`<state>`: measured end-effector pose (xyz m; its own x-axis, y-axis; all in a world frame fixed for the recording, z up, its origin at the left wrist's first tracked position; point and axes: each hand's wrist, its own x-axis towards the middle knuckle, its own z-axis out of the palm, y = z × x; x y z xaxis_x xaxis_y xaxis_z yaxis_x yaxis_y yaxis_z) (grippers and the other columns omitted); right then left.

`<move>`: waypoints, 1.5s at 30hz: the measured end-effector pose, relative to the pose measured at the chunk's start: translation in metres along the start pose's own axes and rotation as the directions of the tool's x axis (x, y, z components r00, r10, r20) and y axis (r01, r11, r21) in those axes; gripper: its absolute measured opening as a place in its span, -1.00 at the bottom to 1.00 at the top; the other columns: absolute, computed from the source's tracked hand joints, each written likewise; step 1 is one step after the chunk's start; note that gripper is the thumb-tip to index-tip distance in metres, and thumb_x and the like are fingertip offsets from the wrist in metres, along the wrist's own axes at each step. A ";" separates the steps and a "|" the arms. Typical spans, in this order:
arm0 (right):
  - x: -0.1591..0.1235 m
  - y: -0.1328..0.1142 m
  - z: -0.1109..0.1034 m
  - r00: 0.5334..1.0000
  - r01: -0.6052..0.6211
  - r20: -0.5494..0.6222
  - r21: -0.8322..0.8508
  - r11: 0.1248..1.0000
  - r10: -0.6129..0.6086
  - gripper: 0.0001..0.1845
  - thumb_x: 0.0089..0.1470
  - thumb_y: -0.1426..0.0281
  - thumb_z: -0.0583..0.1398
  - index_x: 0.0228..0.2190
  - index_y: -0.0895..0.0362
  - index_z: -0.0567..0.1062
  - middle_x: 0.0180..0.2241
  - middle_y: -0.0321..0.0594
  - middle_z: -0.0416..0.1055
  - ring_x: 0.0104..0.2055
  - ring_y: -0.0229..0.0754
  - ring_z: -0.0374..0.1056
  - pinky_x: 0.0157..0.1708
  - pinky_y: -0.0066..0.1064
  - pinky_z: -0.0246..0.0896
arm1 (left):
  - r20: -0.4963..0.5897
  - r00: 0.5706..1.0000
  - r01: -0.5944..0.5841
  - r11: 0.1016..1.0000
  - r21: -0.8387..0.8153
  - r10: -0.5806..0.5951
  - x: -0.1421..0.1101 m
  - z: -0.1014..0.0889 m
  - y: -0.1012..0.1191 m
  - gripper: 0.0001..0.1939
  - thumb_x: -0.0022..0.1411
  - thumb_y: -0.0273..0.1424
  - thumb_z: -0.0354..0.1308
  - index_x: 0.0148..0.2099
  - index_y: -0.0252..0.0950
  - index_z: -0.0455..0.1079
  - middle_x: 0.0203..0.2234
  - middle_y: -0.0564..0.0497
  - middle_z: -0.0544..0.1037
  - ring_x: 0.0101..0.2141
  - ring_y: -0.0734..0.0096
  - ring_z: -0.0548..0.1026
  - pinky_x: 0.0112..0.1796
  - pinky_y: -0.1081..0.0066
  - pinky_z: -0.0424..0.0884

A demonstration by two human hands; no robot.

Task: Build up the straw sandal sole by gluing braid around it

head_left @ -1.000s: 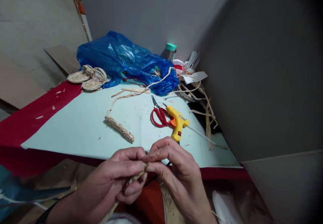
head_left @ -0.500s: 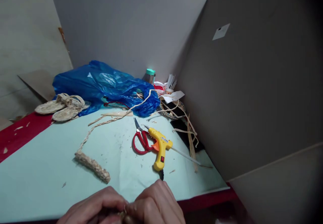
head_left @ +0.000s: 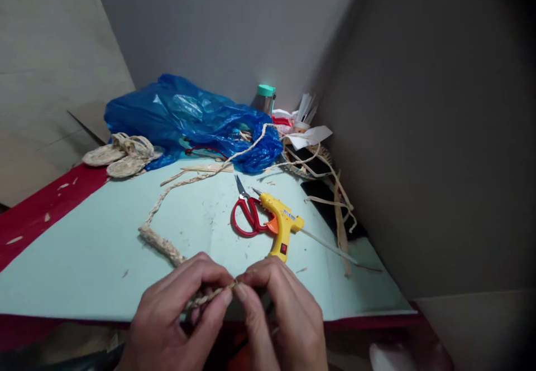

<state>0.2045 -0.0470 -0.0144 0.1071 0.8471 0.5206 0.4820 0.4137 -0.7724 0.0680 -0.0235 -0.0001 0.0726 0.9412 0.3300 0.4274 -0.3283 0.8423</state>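
My left hand (head_left: 180, 309) is closed, pinching a thin braided straw cord (head_left: 205, 299) between thumb and forefinger. Right beside it, my right hand (head_left: 282, 309) pinches the same cord near its end, fingertips almost touching those of the left. Just beyond my left hand lies a thick braided straw roll (head_left: 163, 246), partly covered by that hand, with a long braid (head_left: 184, 181) running from it toward the back. A yellow glue gun (head_left: 285, 223) lies behind my right hand, its handle end hidden. Red-handled scissors (head_left: 247, 215) rest against the gun's left side.
A blue plastic bag (head_left: 180, 114) covers the back left, with straw sandals (head_left: 129, 156) before it. A jar with a green lid (head_left: 264, 97) stands behind. Straw strips (head_left: 340, 220) lie on the right by the grey partition (head_left: 419, 164). A pale green sheet (head_left: 96, 259) covers the table.
Both hands have come up into fuller view, and the braided cord between them now shows. The camera view has shifted, so the table things appear higher and farther right.
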 end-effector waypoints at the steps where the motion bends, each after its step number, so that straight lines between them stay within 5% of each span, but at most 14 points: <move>1: 0.003 0.001 -0.005 0.998 -0.017 0.055 0.051 0.999 0.014 -0.82 0.29 0.54 0.09 -0.34 0.05 0.34 -0.43 -0.40 0.36 -0.38 -0.32 0.34 -0.33 -0.45 0.20 | 0.027 0.999 0.029 0.999 -0.017 -0.028 0.004 -0.001 0.000 -0.85 0.20 -0.35 0.17 -0.44 -0.13 0.47 -0.55 0.10 0.53 -0.52 0.39 0.49 -0.51 0.48 0.33; 6: 0.015 0.002 -0.024 0.968 0.000 0.250 -0.054 0.999 0.013 -0.93 0.34 0.40 0.13 -0.14 0.03 0.38 -0.31 -0.38 0.47 -0.28 -0.30 0.42 -0.26 -0.49 0.24 | 0.175 0.950 0.293 0.932 -0.212 -0.258 0.013 -0.004 0.005 -0.89 0.12 -0.34 0.22 -0.45 -0.17 0.47 -0.58 0.10 0.50 -0.54 0.40 0.46 -0.49 0.50 0.41; 11: 0.024 -0.001 -0.019 0.953 0.114 0.287 -0.050 0.992 -0.096 -0.70 0.31 0.47 0.08 -0.49 0.09 0.21 -0.54 -0.40 0.23 -0.48 -0.34 0.20 -0.44 -0.45 0.03 | 0.185 0.937 0.326 0.930 -0.169 -0.295 0.011 -0.006 0.013 -0.89 0.07 -0.31 0.22 -0.46 -0.19 0.51 -0.57 0.07 0.52 -0.53 0.39 0.46 -0.48 0.48 0.38; 15: 0.025 0.000 -0.011 0.976 0.019 0.216 0.087 0.996 -0.038 -0.67 0.23 0.46 0.11 -0.57 0.12 0.21 -0.62 -0.45 0.14 -0.56 -0.41 0.11 -0.49 -0.50 -0.04 | 0.257 0.906 0.396 0.889 -0.232 -0.337 0.010 -0.007 0.014 -0.86 0.06 -0.28 0.25 -0.47 -0.20 0.52 -0.59 0.04 0.51 -0.51 0.36 0.48 -0.46 0.47 0.39; 21: 0.030 -0.002 -0.010 0.976 -0.167 0.170 0.193 0.967 0.135 -0.63 0.19 0.41 0.14 -0.63 0.12 0.21 -0.68 -0.47 0.08 -0.61 -0.42 0.06 -0.57 -0.54 -0.07 | 0.399 0.755 0.654 0.642 -0.400 -0.521 0.007 -0.008 0.010 -0.69 0.00 -0.09 0.40 -0.37 -0.23 0.56 -0.68 0.10 0.40 -0.65 0.56 0.28 -0.62 0.59 0.16; 24: 0.035 -0.005 -0.015 0.972 -0.200 0.167 0.212 0.957 0.166 -0.61 0.19 0.39 0.13 -0.64 0.12 0.20 -0.67 -0.47 0.05 -0.60 -0.41 0.03 -0.57 -0.53 -0.08 | 0.435 0.714 0.700 0.591 -0.401 -0.550 0.006 -0.010 0.007 -0.60 -0.04 -0.02 0.42 -0.33 -0.25 0.57 -0.63 0.03 0.52 -0.67 0.59 0.28 -0.63 0.61 0.11; 36: 0.045 -0.004 -0.022 0.836 -0.462 0.464 0.310 0.831 0.292 -0.57 0.33 0.18 0.12 -0.54 0.09 0.28 -0.57 -0.44 0.14 -0.52 -0.36 0.03 -0.53 -0.48 -0.04 | 0.275 0.768 0.638 0.653 -0.408 -0.578 0.006 -0.014 0.010 -0.68 -0.09 -0.10 0.44 -0.41 -0.23 0.55 -0.67 0.06 0.51 -0.69 0.63 0.20 -0.64 0.62 0.11; 39: 0.045 -0.004 -0.031 0.866 -0.396 0.411 0.214 0.893 0.285 -0.53 0.39 0.09 0.01 -0.49 0.08 0.33 -0.54 -0.41 0.23 -0.48 -0.34 0.15 -0.46 -0.49 0.05 | 0.278 0.755 0.651 0.626 -0.431 -0.594 0.007 -0.015 0.010 -0.65 -0.09 -0.09 0.44 -0.41 -0.25 0.54 -0.66 0.05 0.52 -0.69 0.66 0.19 -0.65 0.63 0.08; 42: 0.044 0.005 -0.040 0.950 -0.253 0.152 -0.136 0.958 0.273 -0.53 0.35 0.01 0.02 -0.42 0.07 0.39 -0.53 -0.37 0.33 -0.50 -0.29 0.23 -0.46 -0.45 0.07 | 0.257 0.746 0.651 0.591 -0.475 -0.615 0.010 -0.016 0.008 -0.63 -0.09 -0.11 0.47 -0.35 -0.26 0.50 -0.63 0.05 0.53 -0.69 0.65 0.19 -0.66 0.63 0.07; 45: 0.041 0.023 -0.041 0.960 -0.258 -0.051 -0.546 0.797 0.276 -0.46 0.23 -0.15 0.04 -0.34 0.06 0.41 -0.53 -0.30 0.44 -0.57 -0.16 0.34 -0.53 -0.37 0.05 | 0.232 0.737 0.643 0.553 -0.530 -0.634 0.014 -0.020 0.005 -0.61 -0.03 -0.11 0.45 -0.29 -0.25 0.46 -0.61 0.08 0.51 -0.69 0.66 0.16 -0.66 0.62 0.02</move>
<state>0.2552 -0.0162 0.0046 0.2804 0.9099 0.3056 0.8311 -0.0709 -0.5516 0.0533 -0.0137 0.0166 -0.0083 0.9208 -0.3899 -0.1950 0.3809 0.9038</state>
